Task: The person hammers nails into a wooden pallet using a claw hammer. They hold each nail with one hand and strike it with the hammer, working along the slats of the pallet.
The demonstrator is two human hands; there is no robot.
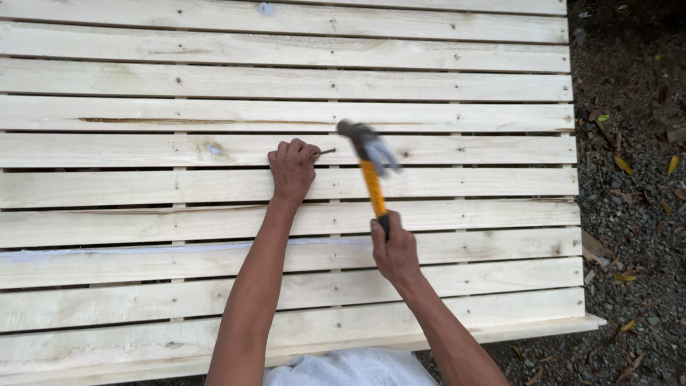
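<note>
I see my left hand (291, 171) resting on the slatted wooden panel (143, 193), fingers pinching a nail (326, 151) against a middle slat. Just right of the nail, the blurred hammer (370, 161) hangs above the same slat, its yellow handle gripped by my right hand (394, 251). Beyond the panel's right edge lies gravel (636, 214) strewn with dry leaves (623, 166).

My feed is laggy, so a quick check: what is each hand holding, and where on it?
Right hand holds the hammer at the handle's lower end. Left hand pinches a nail against a slat.
</note>
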